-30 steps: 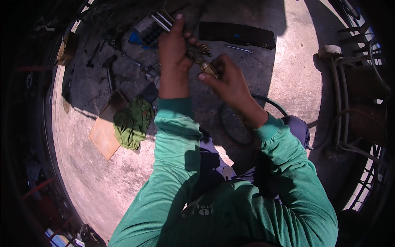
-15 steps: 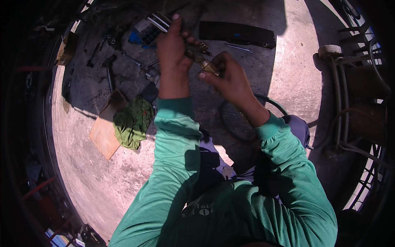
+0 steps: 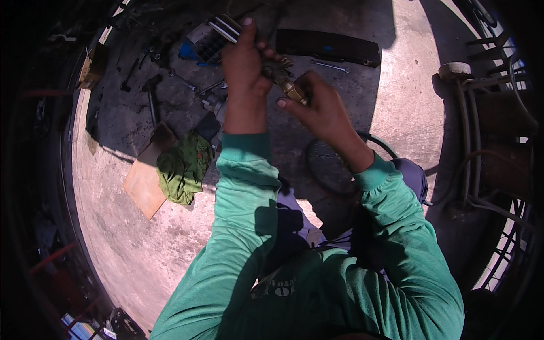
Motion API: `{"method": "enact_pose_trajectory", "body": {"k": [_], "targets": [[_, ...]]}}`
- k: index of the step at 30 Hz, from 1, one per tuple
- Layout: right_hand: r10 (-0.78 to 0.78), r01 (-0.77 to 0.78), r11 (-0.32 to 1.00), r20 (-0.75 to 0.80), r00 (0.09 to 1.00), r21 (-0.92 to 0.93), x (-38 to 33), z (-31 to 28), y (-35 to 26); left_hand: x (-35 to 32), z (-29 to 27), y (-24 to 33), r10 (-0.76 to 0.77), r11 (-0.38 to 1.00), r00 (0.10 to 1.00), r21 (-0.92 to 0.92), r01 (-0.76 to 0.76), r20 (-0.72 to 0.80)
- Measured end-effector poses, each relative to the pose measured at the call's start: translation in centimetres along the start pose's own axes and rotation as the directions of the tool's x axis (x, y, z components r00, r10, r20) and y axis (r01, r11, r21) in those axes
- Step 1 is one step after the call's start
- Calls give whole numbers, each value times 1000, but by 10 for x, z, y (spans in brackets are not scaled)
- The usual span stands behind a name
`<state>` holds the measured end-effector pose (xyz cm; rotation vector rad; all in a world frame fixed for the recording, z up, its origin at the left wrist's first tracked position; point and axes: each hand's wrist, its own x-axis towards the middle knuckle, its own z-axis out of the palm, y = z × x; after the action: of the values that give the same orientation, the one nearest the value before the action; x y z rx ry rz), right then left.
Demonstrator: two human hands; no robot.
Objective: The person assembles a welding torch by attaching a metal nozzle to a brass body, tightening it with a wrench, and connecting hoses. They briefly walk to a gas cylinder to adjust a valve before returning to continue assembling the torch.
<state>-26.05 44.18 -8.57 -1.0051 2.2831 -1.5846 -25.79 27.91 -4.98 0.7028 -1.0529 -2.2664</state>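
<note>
My left hand point(image 3: 245, 68) is closed around a metal gas torch, its thumb pointing away along the body. Two parallel silver tubes point(image 3: 225, 28) of the torch stick out beyond that hand. On the near side, brass valve fittings point(image 3: 277, 71) show past my left fingers. My right hand point(image 3: 317, 107) pinches the torch's brass end fitting point(image 3: 294, 92) between thumb and bent fingers. The torch is held tilted above the floor, and my left palm hides its middle.
A black hose point(image 3: 314, 175) lies coiled below my right wrist. Beyond are a long dark case point(image 3: 328, 48), a wrench point(image 3: 330, 66) and a compartment box point(image 3: 204, 45). Leftward lie a hammer point(image 3: 151, 99), a green cloth point(image 3: 184, 170) and a tan board point(image 3: 144, 184). A metal frame point(image 3: 467, 124) stands right.
Both hands and the torch have shifted slightly to the right. My right hand keeps its pinch on the brass end fitting.
</note>
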Motion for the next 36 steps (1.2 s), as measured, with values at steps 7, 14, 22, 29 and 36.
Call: {"method": "enact_pose_trajectory", "body": {"k": [7,14,22,29,36], "targets": [[359,-554,729,464,810,402,10,-20,-2,0,-4,-1,-13,998,997,-64,18,81],[133,-145,986,135,982,86,1,-4,-6,-3,-3,1,-12,999,992,-42,17,126],[232,-624,517,605,761,586,8,-17,4,-5,-6,6,-49,991,942,-104,89,333],[139,-146,988,128,982,50,-7,2,-11,-3,-7,4,-52,998,973,-27,59,223],[216,-645,450,626,750,618,5,-8,19,-2,-8,1,-111,992,961,-24,121,254]]}}
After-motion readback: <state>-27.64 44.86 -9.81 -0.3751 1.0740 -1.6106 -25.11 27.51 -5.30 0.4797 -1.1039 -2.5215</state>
